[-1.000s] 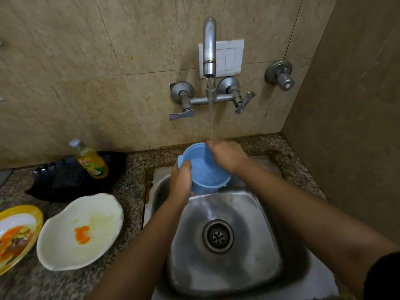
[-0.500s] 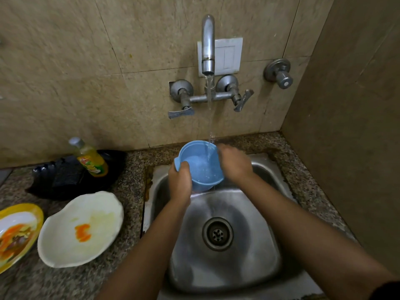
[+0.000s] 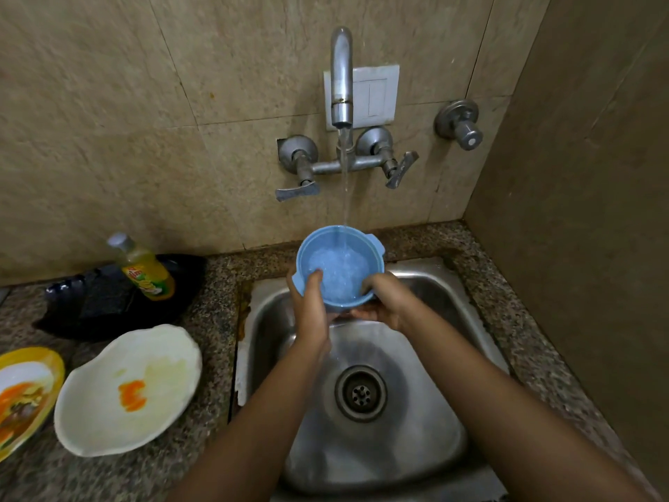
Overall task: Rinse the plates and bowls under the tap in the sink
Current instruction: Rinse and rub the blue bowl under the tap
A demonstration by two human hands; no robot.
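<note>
Hands (image 3: pixel 312 309) (image 3: pixel 389 302) around blue bowl (image 3: pixel 338 271), under tap (image 3: pixel 342 77)

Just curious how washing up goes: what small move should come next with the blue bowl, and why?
Probably tip the blue bowl toward the sink to pour it out. The left hand and right hand both grip its rim, the tap runs straight into it, and water already pools inside.

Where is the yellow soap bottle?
Head view: the yellow plastic soap bottle rests on the black tray, beyond the white plate, left of the steel sink.
</note>
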